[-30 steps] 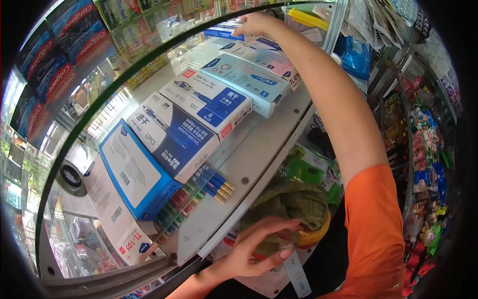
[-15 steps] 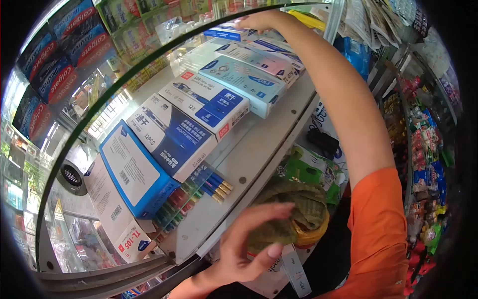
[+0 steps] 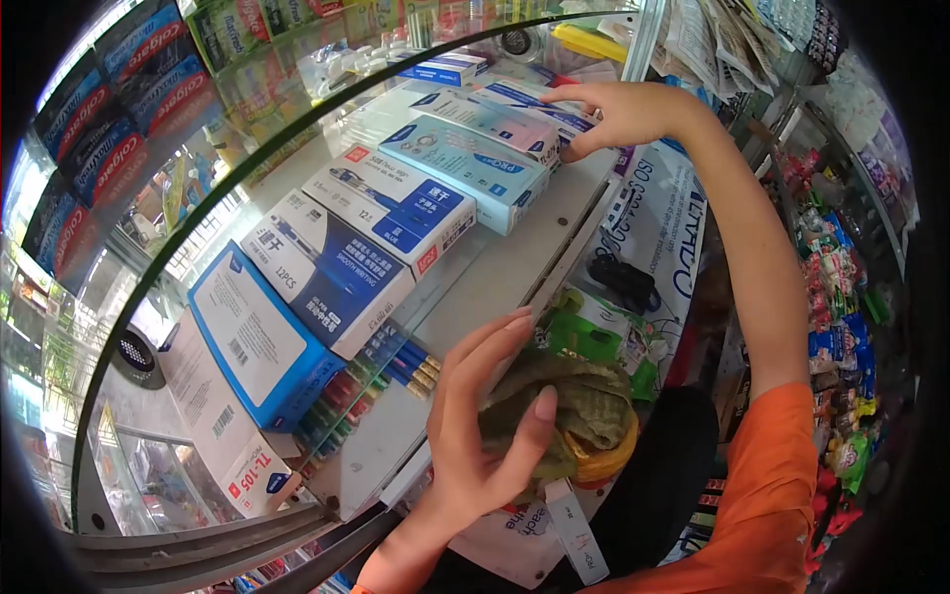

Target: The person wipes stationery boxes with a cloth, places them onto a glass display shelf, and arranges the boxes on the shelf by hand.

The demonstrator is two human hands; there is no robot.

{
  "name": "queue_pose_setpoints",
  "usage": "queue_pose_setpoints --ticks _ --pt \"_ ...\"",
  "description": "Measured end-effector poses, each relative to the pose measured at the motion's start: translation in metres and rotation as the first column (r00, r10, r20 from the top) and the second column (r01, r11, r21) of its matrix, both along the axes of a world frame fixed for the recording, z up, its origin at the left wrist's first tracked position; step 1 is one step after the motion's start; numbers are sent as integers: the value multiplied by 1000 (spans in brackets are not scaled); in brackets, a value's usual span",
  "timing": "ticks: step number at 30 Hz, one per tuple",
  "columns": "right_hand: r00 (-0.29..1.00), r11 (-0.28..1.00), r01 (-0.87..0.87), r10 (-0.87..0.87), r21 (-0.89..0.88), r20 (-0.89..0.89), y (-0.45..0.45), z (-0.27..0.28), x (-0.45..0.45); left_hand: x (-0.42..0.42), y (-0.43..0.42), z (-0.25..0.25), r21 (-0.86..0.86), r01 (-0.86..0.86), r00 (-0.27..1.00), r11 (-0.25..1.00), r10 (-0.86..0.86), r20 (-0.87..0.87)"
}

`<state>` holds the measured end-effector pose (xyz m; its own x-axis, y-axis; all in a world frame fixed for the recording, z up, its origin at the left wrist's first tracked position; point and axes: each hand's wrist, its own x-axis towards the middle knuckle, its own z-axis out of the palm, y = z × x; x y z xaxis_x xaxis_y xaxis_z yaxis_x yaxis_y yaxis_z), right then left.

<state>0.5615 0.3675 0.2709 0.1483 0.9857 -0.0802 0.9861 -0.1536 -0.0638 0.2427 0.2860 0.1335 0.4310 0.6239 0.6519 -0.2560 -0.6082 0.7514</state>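
Observation:
My left hand (image 3: 485, 426) is raised in front of an olive cloth (image 3: 584, 401), its thumb and fingers apart and nothing between them. Over the far right end of a row of pen boxes, my right hand (image 3: 618, 114) spreads thumb and fingers beside a white and blue box (image 3: 534, 104); whether it touches the box cannot be made out. Nearer in the row lie a light blue box (image 3: 475, 168), a white and blue box (image 3: 396, 203), a dark blue and white box (image 3: 327, 267), a bright blue box (image 3: 257, 332) and a TL-105 box (image 3: 223, 426).
A curved glass edge (image 3: 198, 218) arches over the boxes. Loose pens (image 3: 396, 361) lie on the shelf below them. Toothpaste boxes (image 3: 139, 49) stand behind at left. A small narrow box (image 3: 576, 530) rests near my lap. Hanging snack packets (image 3: 841, 337) are at right.
My right hand has come back from the far blue box toward the nearer boxes and opened out. My left hand has risen slightly, fingers more upright. The view has shifted a little.

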Motion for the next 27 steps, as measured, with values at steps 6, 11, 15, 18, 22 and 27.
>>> queue_pose_setpoints --ticks 6,11,15,18,22,27 --pt "988 990 -34 54 135 -143 13 -13 29 -2 -1 -4 -132 58 995 989 -47 85" --pt "996 936 -46 69 348 -52 18 0 27 -4 1 -4 -98 64 997 993 -59 46" --pt "983 809 -177 171 561 62 64 -14 41 -6 4 -6 -74 139 990 987 -140 -1" --pt "955 832 -162 268 530 -130 119 -22 51 -6 3 -3 -92 141 989 986 -143 -20" --pt "975 741 -119 212 661 -62 188 -46 54 -6 2 -1 -99 78 997 992 -76 18" --pt "982 561 -172 35 810 185 203 -55 48 -8 4 -4 -92 154 987 984 -157 -31"
